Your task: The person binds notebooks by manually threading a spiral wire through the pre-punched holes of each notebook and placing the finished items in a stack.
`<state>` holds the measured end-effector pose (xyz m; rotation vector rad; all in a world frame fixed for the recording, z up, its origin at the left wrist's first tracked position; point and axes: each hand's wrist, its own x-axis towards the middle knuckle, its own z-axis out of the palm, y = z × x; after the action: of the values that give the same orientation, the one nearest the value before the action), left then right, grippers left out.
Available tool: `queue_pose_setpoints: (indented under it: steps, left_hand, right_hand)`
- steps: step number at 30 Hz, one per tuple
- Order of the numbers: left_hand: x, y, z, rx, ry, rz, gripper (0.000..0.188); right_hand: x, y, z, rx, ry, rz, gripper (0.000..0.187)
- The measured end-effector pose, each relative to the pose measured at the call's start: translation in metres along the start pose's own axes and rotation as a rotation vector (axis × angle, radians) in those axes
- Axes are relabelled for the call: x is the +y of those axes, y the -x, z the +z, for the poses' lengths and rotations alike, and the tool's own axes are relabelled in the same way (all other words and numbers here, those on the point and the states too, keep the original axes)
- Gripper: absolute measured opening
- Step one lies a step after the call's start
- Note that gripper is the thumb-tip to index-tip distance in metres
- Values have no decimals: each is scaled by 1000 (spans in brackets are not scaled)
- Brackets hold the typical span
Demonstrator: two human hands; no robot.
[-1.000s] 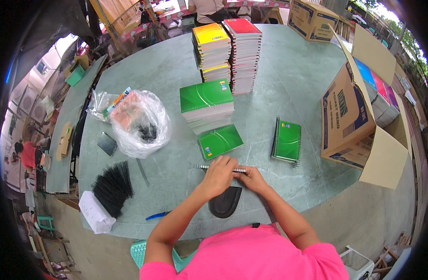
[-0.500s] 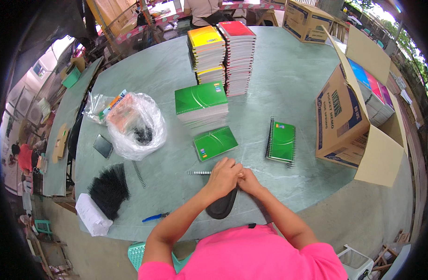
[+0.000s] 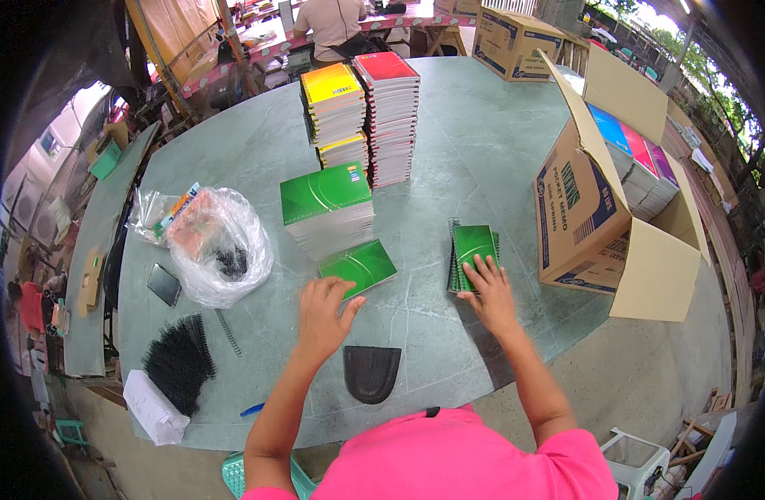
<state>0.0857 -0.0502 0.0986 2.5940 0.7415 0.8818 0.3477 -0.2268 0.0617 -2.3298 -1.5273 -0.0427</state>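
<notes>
My right hand (image 3: pixel 492 298) rests on a green coil-bound notebook (image 3: pixel 476 243), fingers spread over its cover and thumb by its near edge. This notebook lies on another one, whose black coil (image 3: pixel 453 250) shows at the left. My left hand (image 3: pixel 322 315) is open, thumb apart from the fingers, with fingertips at the near left corner of a green notebook block (image 3: pixel 359 268); whether they touch it is unclear. Between my forearms lies a black rounded pad (image 3: pixel 372 373). Behind the block rises a stack of green notebooks (image 3: pixel 327 196).
Yellow (image 3: pixel 333 83) and red (image 3: pixel 386 67) notebook stacks stand farther back. At right is an open carton (image 3: pixel 578 208) of notebooks. Left lie a clear plastic bag (image 3: pixel 220 250), black coils (image 3: pixel 180 358), a white bundle (image 3: pixel 155 408) and a blue-handled tool (image 3: pixel 252 409).
My hands have moved apart, the left to the left and the right to the right. A green notebook now lies over the one at right, and the pad is uncovered. The view has shifted.
</notes>
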Motion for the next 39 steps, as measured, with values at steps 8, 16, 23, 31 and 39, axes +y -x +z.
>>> queue_pose_setpoints:
  steps: [8,16,23,31,39]
  left_hand:
    - [-26,8,21,-83,-167,-35,40]
    - [-36,19,36,-233,-302,-40,44]
    - [-29,28,30,-123,-39,-79,26]
    - [2,40,11,-273,486,-316,26]
    - [-184,133,-49,278,-555,-859,29]
  right_hand:
    - [-18,5,26,217,76,85,56]
    - [-22,6,13,263,-68,90,52]
    - [-39,-6,2,329,-117,-46,48]
    - [-88,-11,26,-235,-1673,432,26]
    - [-136,-37,18,-197,-355,-452,12]
